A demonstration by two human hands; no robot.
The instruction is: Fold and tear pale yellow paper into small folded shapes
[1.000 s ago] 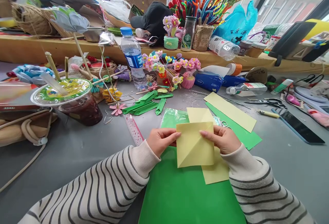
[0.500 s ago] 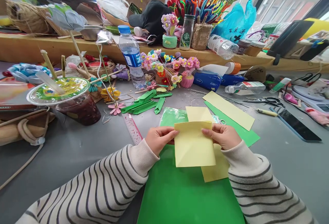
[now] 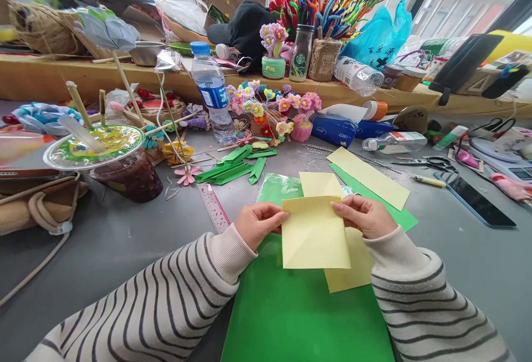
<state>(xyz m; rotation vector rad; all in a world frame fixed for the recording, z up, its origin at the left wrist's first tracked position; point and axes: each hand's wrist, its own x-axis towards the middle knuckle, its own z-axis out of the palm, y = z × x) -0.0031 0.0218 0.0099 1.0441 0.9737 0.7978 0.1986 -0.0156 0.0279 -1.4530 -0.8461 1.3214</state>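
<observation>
A square of pale yellow paper (image 3: 315,240) with diagonal creases is held up between my hands. My left hand (image 3: 258,224) pinches its upper left edge between thumb and fingers. At the upper right corner, my right hand (image 3: 369,215) grips the sheet the same way, thumb in front. Under and behind it lie another yellow square (image 3: 353,268) and a further yellow piece (image 3: 320,183). A large green sheet (image 3: 307,317) spreads beneath them on the grey table.
Folded green paper strips (image 3: 239,167) and a pink ruler (image 3: 214,207) lie beyond my left hand. A drink cup (image 3: 120,168) leans at the left beside a water bottle (image 3: 214,93). Rightward are a yellow strip (image 3: 369,178), scissors (image 3: 432,163) and a phone (image 3: 476,200).
My right hand has shifted slightly right along the top edge of the yellow paper, its thumb now nearer the corner. My left hand stays almost still.
</observation>
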